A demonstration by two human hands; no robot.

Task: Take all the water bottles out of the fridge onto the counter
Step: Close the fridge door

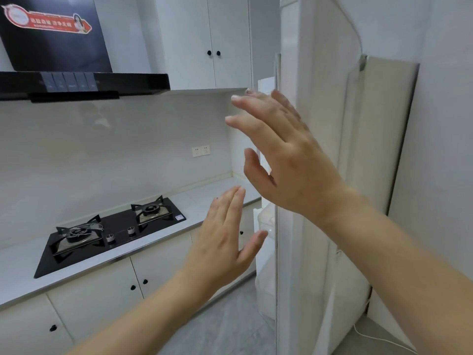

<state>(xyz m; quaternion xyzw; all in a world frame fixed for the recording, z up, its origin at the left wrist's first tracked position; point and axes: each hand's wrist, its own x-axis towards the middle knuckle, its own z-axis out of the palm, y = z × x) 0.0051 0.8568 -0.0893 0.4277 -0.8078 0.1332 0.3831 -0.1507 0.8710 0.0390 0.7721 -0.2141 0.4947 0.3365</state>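
While both hands (286, 160) hover spread, hood sticker (46, 20) stays unreadable

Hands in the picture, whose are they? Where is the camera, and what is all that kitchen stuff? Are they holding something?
There is no machine here. A person wears a camera on their head, so you see what they see: their own two hands stretched out in front. The left hand is lower and the right hand is higher. Both have straight, spread fingers and hold nothing. The right hand is up by the edge of a tall white fridge. I cannot tell whether it touches it. On the pale counter sits a black gas stove with two burners. Above it hangs a black hood. No water bottles show yet.
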